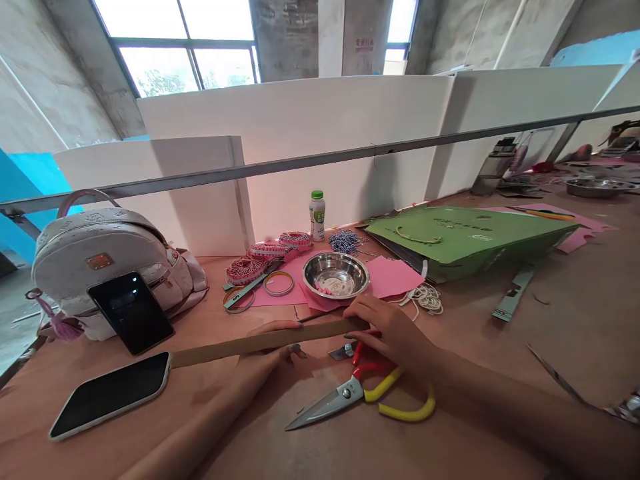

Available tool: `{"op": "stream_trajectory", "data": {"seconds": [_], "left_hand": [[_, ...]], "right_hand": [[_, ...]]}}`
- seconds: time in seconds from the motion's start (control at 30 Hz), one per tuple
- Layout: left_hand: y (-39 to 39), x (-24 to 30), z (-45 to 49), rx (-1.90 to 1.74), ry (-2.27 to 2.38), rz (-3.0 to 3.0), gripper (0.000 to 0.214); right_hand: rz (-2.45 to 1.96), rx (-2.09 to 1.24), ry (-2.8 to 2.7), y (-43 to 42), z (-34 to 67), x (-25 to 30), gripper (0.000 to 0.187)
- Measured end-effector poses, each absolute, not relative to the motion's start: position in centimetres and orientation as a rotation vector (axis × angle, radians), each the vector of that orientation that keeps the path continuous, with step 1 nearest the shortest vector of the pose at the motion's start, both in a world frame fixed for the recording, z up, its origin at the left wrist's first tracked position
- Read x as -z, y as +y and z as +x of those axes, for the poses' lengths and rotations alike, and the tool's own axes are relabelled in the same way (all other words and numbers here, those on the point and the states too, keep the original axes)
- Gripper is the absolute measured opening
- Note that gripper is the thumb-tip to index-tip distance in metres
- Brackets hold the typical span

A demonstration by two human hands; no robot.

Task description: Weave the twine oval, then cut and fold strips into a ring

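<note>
A long narrow brown strip of card or wood runs across the table in front of me. My left hand is closed round its middle, thumb on top. My right hand pinches its right end with bent fingers. Just below that hand lie scissors with yellow and red handles, blades pointing left, untouched. A steel bowl stands on pink paper a little beyond the strip.
A phone lies at the left front; another phone leans on a white backpack. Ribbon rolls, rings, a small bottle, beads and a green paper bag sit further back. White partition boards stand behind.
</note>
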State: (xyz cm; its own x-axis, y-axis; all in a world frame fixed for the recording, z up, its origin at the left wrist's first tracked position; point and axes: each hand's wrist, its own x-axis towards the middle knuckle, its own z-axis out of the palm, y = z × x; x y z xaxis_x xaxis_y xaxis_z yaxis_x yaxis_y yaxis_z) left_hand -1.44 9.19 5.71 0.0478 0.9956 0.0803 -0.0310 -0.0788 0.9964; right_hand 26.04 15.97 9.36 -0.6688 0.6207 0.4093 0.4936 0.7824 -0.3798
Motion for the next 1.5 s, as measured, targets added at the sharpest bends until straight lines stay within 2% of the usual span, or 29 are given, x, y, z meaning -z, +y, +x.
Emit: {"op": "stream_trajectory", "data": {"seconds": [0.3,0.5,0.83,0.97,1.5], "left_hand": [[9.7,-5.0,-2.0,-1.293,1.24,1.268,0.031],[9.6,-5.0,-2.1,-1.284,1.318,1.246,0.017],[10.0,-5.1,-1.8,-1.381,1.128,1.072,0.048],[9.8,-4.9,-2.0,-1.46,1.136,1.022,0.044],[10.1,-4.8,-2.7,-1.496,1.247,1.208,0.041]], "right_hand": [[-0.828,-0.304,-2.348,17.5,26.6,-9.4,0.013],[-0.854,-0.312,-2.339,17.4,26.6,-9.7,0.013],[-0.997,-0.642,-2.499,14.1,25.0,-8.9,0.027],[-0.705,-0.772,-2.666,12.1,24.2,-8.6,0.009],[-0.634,-0.705,-2.686,12.7,24.5,-8.0,0.015]]}}
